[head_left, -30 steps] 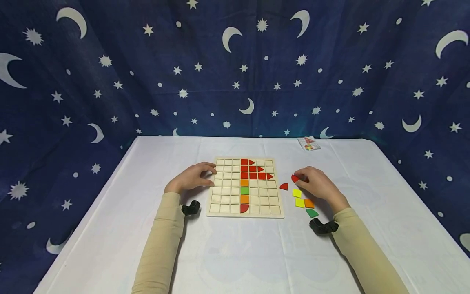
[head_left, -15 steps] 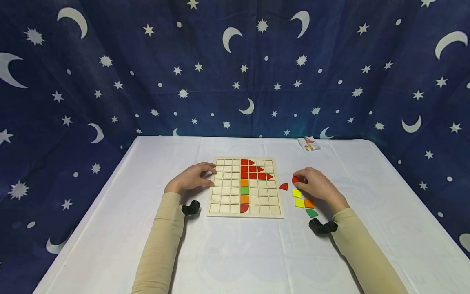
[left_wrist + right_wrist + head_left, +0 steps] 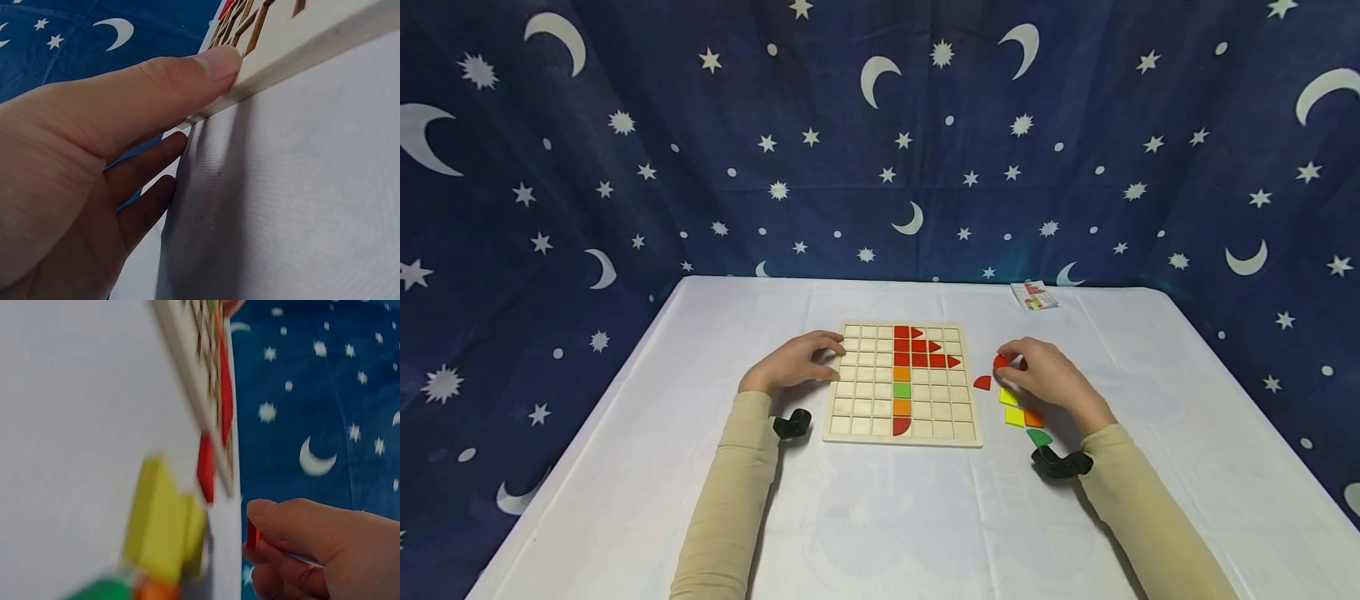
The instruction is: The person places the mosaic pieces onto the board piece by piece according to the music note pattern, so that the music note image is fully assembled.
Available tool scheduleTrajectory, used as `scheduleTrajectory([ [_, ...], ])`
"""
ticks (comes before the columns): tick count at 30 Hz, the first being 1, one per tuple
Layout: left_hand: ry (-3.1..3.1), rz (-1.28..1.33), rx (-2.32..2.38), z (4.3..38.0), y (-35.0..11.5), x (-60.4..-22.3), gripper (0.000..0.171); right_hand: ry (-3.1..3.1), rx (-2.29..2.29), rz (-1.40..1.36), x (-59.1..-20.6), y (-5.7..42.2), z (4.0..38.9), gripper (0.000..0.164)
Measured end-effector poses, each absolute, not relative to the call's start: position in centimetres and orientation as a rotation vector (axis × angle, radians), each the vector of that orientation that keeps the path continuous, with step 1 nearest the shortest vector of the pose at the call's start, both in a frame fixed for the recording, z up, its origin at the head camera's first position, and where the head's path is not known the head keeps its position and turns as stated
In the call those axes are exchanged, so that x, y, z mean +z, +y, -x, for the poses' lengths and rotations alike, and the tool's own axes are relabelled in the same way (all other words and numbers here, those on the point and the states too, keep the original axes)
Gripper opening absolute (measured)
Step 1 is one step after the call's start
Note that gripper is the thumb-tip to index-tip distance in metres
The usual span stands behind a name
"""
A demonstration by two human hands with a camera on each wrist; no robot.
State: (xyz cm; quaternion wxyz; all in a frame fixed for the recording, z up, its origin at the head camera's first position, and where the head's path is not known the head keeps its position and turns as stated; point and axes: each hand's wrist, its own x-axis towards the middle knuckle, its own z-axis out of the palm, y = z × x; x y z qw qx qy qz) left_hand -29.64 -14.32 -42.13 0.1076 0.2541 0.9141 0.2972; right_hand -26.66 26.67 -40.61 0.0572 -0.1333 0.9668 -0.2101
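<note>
A wooden grid board (image 3: 857, 438) lies mid-table, with red, orange and green tiles (image 3: 902, 390) set in one column and red tiles running right from it near the top. My left hand (image 3: 796, 362) rests at its left edge. In the left wrist view, the thumb (image 3: 219, 62) lies on the board's rim and the other fingers are loosely extended below. To the right of the board, my right hand (image 3: 1045, 375) pinches a red rounded tile (image 3: 252, 535) between thumb and fingers. A loose red quarter-circle tile (image 3: 982, 382) lies between that hand and the board.
Two yellow square tiles (image 3: 1015, 416), an orange tile (image 3: 1033, 418) and a green quarter-circle tile (image 3: 1039, 437) lie beside and below the right hand. A small printed card (image 3: 1034, 295) sits at the table's back right. A starry blue cloth (image 3: 880, 150) hangs behind the table.
The red tile has turned a little in my right fingers, and that hand now covers more of the upper yellow tile. My left hand stays at the board's edge.
</note>
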Motion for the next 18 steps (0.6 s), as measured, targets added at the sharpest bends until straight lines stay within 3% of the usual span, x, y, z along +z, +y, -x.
scheduleTrajectory([
  [9, 2.687, -0.737, 0.869, 29.4, -14.3, -41.8, 0.042, 2.883, -0.530, 0.751, -38.2, 19.8, 26.8, 0.037],
  [18, 2.678, -0.729, 0.882, 29.4, -14.3, -41.8, 0.043, 2.758, -0.410, 1.112, -38.5, 12.2, 26.4, 0.025],
])
